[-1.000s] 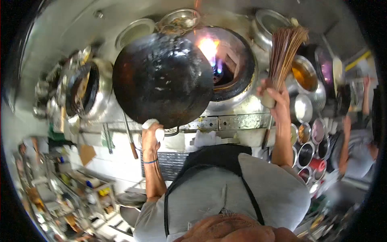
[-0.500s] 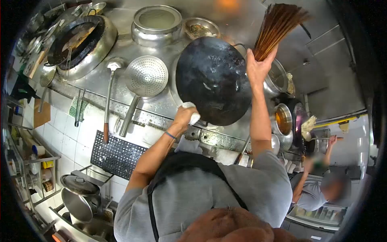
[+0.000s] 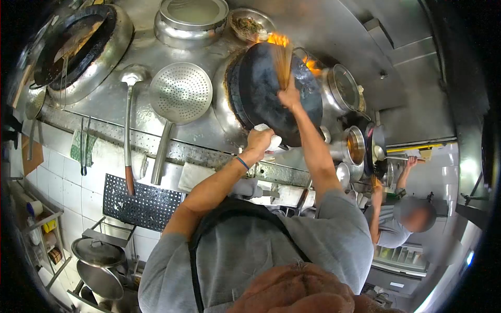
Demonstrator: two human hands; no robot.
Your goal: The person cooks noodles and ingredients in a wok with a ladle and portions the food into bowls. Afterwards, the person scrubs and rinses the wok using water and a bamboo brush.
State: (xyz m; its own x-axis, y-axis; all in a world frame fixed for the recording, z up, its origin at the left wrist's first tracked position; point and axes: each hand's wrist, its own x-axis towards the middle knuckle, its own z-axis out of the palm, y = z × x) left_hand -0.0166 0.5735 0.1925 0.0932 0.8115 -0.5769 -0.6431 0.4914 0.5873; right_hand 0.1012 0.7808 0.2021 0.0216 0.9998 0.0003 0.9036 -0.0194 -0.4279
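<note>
A large black wok (image 3: 255,86) sits on a burner, with orange flames behind its far rim. My left hand (image 3: 259,142) is closed on a folded white cloth (image 3: 274,141) at the wok's near edge; any handle under the cloth is hidden. My right hand (image 3: 290,98) is wrapped around the lower end of a bamboo wok brush (image 3: 282,65). The brush's bristles are blurred and lie over the inside of the wok, near its far side. Light smoke or steam shows on the wok's dark surface.
Left of the wok lie a perforated skimmer (image 3: 181,93) and a long ladle (image 3: 128,104). A steel pot of liquid (image 3: 192,36) and a bowl of scraps (image 3: 253,23) stand behind. Another wok (image 3: 112,68) is far left. At right, a co-worker (image 3: 392,224) works at another wok.
My right hand has brought the brush down and left, from raised beyond the wok to over its inside. Flames now show behind the wok. My left hand still grips the cloth.
</note>
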